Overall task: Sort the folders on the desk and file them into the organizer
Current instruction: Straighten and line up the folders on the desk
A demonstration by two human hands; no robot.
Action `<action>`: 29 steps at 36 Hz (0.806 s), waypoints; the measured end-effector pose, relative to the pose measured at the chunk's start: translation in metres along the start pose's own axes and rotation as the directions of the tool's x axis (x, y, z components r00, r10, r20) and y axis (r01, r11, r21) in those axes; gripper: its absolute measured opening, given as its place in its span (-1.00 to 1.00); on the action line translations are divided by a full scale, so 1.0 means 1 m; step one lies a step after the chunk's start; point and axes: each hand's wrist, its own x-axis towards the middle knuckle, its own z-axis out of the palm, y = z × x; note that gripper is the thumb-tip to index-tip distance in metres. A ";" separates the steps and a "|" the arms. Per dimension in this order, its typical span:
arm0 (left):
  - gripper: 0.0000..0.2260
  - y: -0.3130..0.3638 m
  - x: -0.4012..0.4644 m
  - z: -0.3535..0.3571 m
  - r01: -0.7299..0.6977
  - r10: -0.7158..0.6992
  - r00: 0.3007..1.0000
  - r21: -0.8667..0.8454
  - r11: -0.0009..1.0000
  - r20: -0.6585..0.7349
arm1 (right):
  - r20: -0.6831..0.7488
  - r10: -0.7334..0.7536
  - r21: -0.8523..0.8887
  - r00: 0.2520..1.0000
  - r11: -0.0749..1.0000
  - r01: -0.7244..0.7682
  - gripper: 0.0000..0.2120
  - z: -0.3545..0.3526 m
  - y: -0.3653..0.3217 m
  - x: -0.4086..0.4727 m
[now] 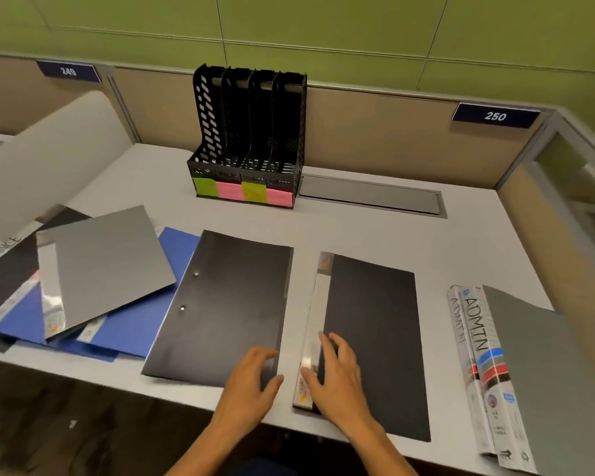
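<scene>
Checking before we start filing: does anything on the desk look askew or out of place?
Yes. The pile at left is untidy: a grey folder lies tilted across blue folders, all at different angles. The black folder under the left hand overhangs the desk edge. The organizer stands upright, empty.

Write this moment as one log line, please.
left hand on black folder | right hand on second black folder | organizer empty

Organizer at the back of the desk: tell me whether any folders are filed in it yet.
Empty. All four slots of the black organizer show only bare dividers, with no folder in any of them.
</scene>
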 end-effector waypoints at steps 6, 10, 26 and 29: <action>-0.62 -0.013 -0.006 -0.029 0.069 -0.065 0.991 0.028 0.997 -0.118 | 0.081 -0.099 0.021 0.992 0.995 0.097 -0.29 0.019 -0.016 -0.005; -0.52 -0.028 0.008 -0.049 0.178 -0.160 0.958 0.056 0.982 -0.237 | 0.105 -0.145 0.021 0.984 0.989 0.144 -0.31 0.028 -0.032 -0.005; -0.08 -0.099 0.056 -0.111 0.480 -0.466 0.861 0.022 0.877 -0.205 | 0.234 0.082 -0.080 0.969 0.995 -0.065 -0.11 0.083 -0.084 0.040; -0.14 -0.102 0.059 -0.119 0.441 -0.453 0.874 -0.105 0.891 -0.175 | 0.198 0.141 -0.125 0.970 0.985 -0.117 -0.03 0.092 -0.088 0.044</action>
